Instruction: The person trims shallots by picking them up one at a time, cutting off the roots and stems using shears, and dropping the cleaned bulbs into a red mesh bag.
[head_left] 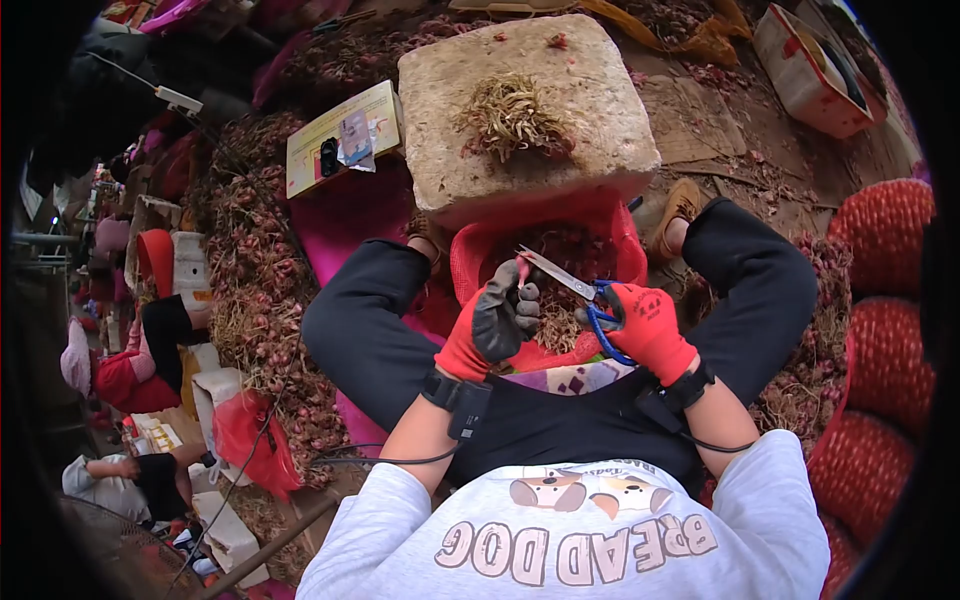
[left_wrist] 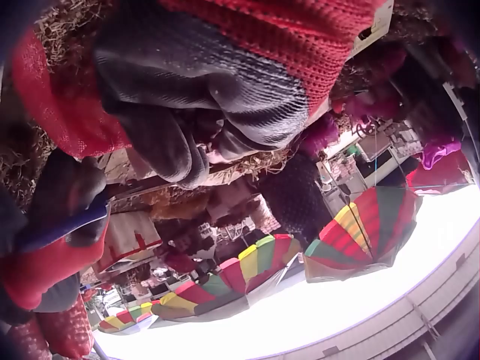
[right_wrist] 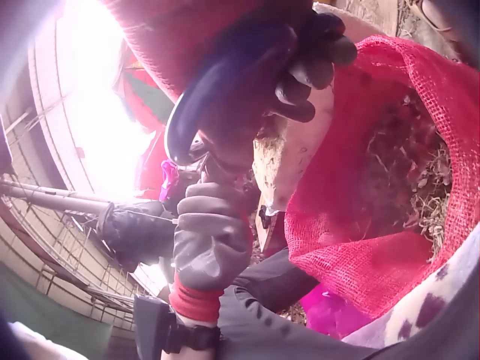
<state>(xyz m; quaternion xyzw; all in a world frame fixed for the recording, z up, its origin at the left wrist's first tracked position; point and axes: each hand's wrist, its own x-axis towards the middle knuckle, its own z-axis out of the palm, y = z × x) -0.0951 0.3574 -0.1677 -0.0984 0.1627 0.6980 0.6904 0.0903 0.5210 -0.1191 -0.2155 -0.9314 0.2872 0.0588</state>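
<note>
My left hand (head_left: 490, 315), in a red glove with a dark grey palm, pinches a small pinkish shallot (head_left: 523, 270) between thumb and fingers. A pair of scissors (head_left: 560, 273) with blue handles is gripped in my right hand (head_left: 648, 328), gloved the same way. The blade tips reach the shallot just above the left fingertips. Both hands are over an open red mesh bag (head_left: 632, 245) between the knees, with shallots and dry trimmings inside. In the right wrist view, a blue scissor handle (right_wrist: 229, 82) curves around the gloved fingers.
Beyond the bag stands a pale foam block (head_left: 440, 150) bearing a bunch of dry stalks (head_left: 510, 115). A yellow box (head_left: 310, 155) sits beside it. Heaped shallots (head_left: 255, 255) lie at left, and full red mesh sacks (head_left: 885, 360) line the right. Other people sit at far left.
</note>
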